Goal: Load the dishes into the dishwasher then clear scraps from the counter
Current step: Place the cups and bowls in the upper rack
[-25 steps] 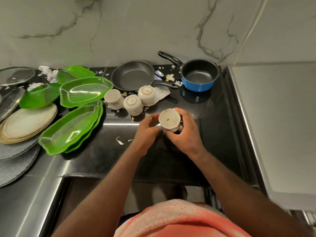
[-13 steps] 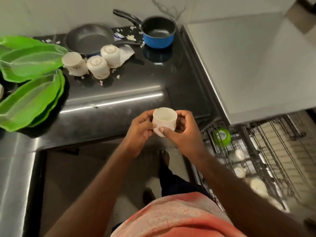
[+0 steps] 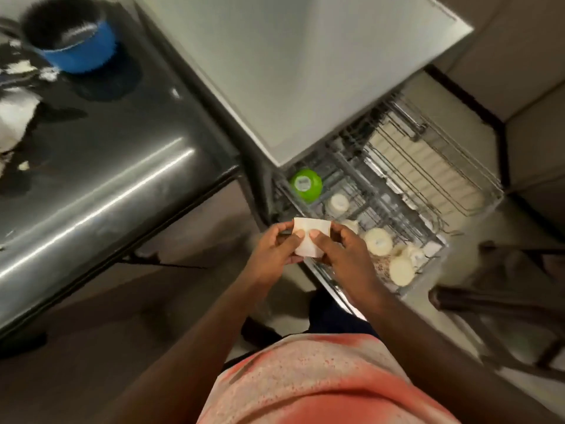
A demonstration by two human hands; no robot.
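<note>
While both hands have the little white cup (image 3: pixel 308 237) pinched between them, close in front of the body, the job looks like getting it into the rack mouth-down. The left hand (image 3: pixel 272 252) has thumb and fingers curled on the cup's left side, and the right hand (image 3: pixel 348 258) does the same on the right, so neither is free. The cup hangs in the air over the near-left corner of the pulled-out dishwasher rack (image 3: pixel 428 166), not touching any wire. It's too blurry to tell which way the mouth faces.

My take: flip it upside down like the other white cups (image 3: pixel 378 241) sitting just past the right hand at about 3 o'clock, then let one hand do the placing. There seems to be a gap between those cups and the green bowl (image 3: pixel 306 184) at 12 o'clock from the cup, so I'd aim there and seat it between tines so it doesn't clink its neighbours.

Room-wise, the far half of the rack at 2 o'clock is bare wire. Watch the pale slab (image 3: pixel 305 71) overhanging the rack's back end at 12 o'clock. The dark counter (image 3: pixel 107 166) ends in a hard edge at 10 o'clock, with the blue saucepan (image 3: pixel 73 44) way back at 11 among scraps.
</note>
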